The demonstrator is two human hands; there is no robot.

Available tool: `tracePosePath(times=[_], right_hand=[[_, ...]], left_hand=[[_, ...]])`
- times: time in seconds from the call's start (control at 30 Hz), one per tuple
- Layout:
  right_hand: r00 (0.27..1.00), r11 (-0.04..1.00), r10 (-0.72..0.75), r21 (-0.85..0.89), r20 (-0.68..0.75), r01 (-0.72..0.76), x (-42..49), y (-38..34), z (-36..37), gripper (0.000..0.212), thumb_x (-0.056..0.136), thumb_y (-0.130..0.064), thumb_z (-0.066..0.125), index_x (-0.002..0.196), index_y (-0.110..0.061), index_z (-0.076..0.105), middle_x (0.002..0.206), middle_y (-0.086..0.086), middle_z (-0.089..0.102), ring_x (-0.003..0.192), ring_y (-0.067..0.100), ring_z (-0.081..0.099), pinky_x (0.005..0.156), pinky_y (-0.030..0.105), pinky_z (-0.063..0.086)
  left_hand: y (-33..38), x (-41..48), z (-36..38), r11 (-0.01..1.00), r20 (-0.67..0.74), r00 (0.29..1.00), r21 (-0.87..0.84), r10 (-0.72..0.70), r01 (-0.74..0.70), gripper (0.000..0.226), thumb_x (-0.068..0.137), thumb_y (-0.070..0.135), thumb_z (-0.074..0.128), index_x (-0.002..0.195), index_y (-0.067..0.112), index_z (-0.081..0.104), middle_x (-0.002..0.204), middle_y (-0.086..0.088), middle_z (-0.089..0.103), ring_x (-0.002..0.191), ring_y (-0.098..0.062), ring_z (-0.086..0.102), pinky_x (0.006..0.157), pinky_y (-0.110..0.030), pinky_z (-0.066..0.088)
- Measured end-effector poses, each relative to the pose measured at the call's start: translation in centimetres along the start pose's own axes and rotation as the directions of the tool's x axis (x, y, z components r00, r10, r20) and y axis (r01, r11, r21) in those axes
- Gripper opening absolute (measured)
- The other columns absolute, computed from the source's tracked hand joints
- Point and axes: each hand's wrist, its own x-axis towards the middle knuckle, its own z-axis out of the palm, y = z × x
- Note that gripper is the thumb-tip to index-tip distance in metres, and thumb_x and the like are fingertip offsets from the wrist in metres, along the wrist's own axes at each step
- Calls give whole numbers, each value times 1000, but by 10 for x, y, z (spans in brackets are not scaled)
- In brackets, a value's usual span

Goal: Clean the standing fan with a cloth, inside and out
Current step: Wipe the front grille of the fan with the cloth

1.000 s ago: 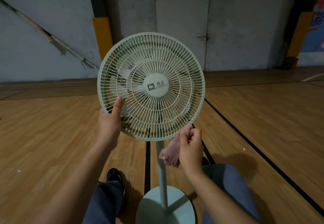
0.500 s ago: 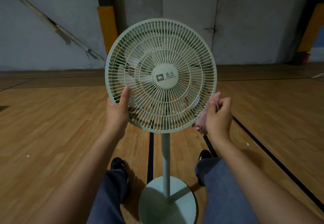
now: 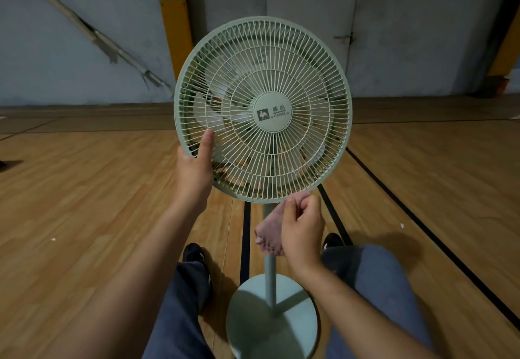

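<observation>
Pale-green fan [image 3: 274, 111] upright; pink cloth [image 3: 270, 232] below grille.

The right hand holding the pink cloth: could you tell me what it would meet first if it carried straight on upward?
Probably the fan guard's lower rim; the right hand with the cloth sits just beneath it, though depth is unclear.

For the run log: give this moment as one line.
left hand: holds fan guard rim | right hand: pinches pink cloth at guard's lower edge | guard: still on
</observation>
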Motion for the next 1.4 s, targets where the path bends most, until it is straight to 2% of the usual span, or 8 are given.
tracePosePath(times=[0.13,0.37,0.47,0.57,0.7,0.87,1.27,1.4], right_hand=[[993,999,15,31,114,-18,-14,-11,12,16,104,-18,65,90,-17,58,81,-6,65,74,4,65,60,18,52],[968,997,-47,-47,247,61,-15,-14,0,20,100,-28,72,87,-21,58,77,-8,65,73,8,66,60,28,56],[955,980,-123,-121,268,160,-13,-9,-23,19,98,-36,69,91,-24,57,76,-6,62,69,11,64,58,37,57],[935,933,-284,-164,213,321,-7,-8,-42,15,97,-34,68,100,-27,54,86,-15,59,77,7,65,60,28,59],[865,807,-423,-321,272,496,13,-5,-50,24,95,-13,71,112,-22,57,113,-8,54,93,8,61,70,31,60],[755,710,-552,-274,355,648,17,-4,-34,31,95,0,71,121,-16,67,121,-6,54,114,6,59,92,28,58],[573,525,-686,-241,448,817,5,-33,19,23,96,-4,69,118,-10,71,114,4,60,108,17,61,90,32,56],[507,466,-708,-214,492,858,11,-35,11,23,103,-10,54,124,-14,64,118,2,55,108,16,58,91,29,52]], left_hand=[[-1,1,-2,1000,-23,1000,29,-11,12,64,92,75,67,136,30,59,115,10,77,97,-5,77,75,-29,61],[3,5,-8,999,27,999,15,-39,39,65,92,73,66,133,23,65,116,1,81,104,-22,79,93,-52,64],[3,4,-10,998,49,997,-3,-64,64,68,89,76,66,133,23,65,112,2,82,99,-20,81,87,-47,66],[3,2,-11,998,84,995,-18,-63,64,67,94,72,63,139,21,63,113,6,82,97,-13,81,81,-36,63],[4,0,-9,993,156,983,-60,-94,105,74,94,71,62,145,20,56,120,-4,81,104,-25,81,84,-46,66],[7,-2,-8,988,167,979,-82,-117,132,75,94,69,64,151,25,44,130,-7,76,111,-30,78,95,-58,64],[8,-3,-10,985,172,973,-47,-153,164,81,92,75,63,152,25,42,137,-9,70,118,-33,73,97,-56,62],[5,1,-16,988,194,970,-33,-144,153,76,99,73,58,154,22,43,139,-11,70,120,-34,73,100,-58,61]])
